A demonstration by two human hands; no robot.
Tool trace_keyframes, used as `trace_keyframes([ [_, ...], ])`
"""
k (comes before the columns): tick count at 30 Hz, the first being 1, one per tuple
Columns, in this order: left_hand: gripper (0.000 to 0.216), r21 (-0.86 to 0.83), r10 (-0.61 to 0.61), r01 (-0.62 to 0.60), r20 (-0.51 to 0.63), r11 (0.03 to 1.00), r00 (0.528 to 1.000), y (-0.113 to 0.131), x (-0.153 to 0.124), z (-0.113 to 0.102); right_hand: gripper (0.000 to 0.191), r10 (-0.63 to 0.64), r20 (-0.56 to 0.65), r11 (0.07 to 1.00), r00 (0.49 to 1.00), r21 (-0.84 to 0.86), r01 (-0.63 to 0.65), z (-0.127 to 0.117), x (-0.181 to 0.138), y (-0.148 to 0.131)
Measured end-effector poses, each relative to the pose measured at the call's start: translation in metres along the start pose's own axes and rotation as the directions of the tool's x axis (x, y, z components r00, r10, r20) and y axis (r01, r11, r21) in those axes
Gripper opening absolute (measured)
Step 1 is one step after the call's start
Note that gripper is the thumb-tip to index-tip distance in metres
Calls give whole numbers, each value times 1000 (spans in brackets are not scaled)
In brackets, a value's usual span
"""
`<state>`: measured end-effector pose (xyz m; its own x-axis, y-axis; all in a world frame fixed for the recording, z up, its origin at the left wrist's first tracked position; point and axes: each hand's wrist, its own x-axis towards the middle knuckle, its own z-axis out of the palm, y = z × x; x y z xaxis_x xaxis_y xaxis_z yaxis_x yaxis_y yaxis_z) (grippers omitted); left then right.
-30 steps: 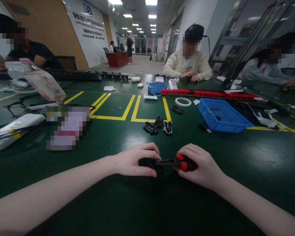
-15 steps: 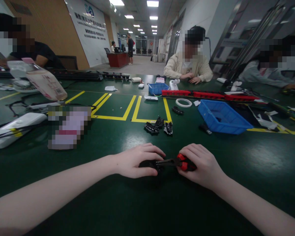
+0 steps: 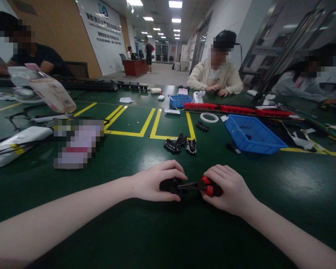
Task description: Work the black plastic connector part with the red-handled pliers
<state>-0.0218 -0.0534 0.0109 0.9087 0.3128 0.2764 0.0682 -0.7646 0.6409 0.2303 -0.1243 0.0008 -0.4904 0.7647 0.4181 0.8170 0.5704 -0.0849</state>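
Note:
My left hand (image 3: pixel 154 182) is closed over a small black plastic part (image 3: pixel 169 185), pressing it onto the green table (image 3: pixel 168 231). My right hand (image 3: pixel 229 189) grips the red handles of a pair of pliers (image 3: pixel 201 185). The pliers' dark jaws point left and reach the black part, and both hands rest on the table close together. A little beyond them lies a small cluster of black parts (image 3: pixel 180 144).
A large blue bin (image 3: pixel 254 135) stands at the right, a smaller blue bin (image 3: pixel 179 101) farther back. Yellow tape lines (image 3: pixel 154 125) mark the table. White bags (image 3: pixel 16 144) and packaging lie at left. A tape ring (image 3: pixel 209 117) and red strips (image 3: pixel 238 109) lie beyond. People sit around the table.
Both hands stay nearly in place. My left fingers have shifted slightly over the black part, and the pliers' jaws sit a little closer to it.

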Motion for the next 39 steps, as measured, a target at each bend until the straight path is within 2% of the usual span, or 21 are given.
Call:
trace_keyframes([
  [4,48,-1,-41,41,-37,999,998,-2,-1,2,15,6,39,1000,999,18,-6,0,0,0],
  [11,27,89,40,-31,-94,996,995,-3,-2,3,13,63,85,996,994,51,-67,-1,0,3],
  [15,28,91,-3,8,-56,996,998,-2,-1,3,12,68,109,996,992,56,-75,-1,1,2],
  [18,37,95,-74,77,-37,992,997,0,0,4,12,61,117,997,991,39,-66,-2,2,2],
  [22,42,194,-130,127,2,973,992,2,1,5,12,64,118,997,991,39,-69,-3,2,1],
  [25,35,236,-121,105,52,966,991,2,1,4,13,58,101,996,993,59,-64,-2,2,1],
  [32,30,96,-69,54,158,994,985,3,1,-1,12,-37,3,997,999,64,36,0,1,-2],
  [36,30,101,-63,47,161,994,985,3,1,-1,11,-47,1,997,999,56,47,-1,2,-3],
  [39,32,131,-74,59,109,990,991,3,1,1,12,-27,13,998,1000,52,26,-2,1,-2],
])
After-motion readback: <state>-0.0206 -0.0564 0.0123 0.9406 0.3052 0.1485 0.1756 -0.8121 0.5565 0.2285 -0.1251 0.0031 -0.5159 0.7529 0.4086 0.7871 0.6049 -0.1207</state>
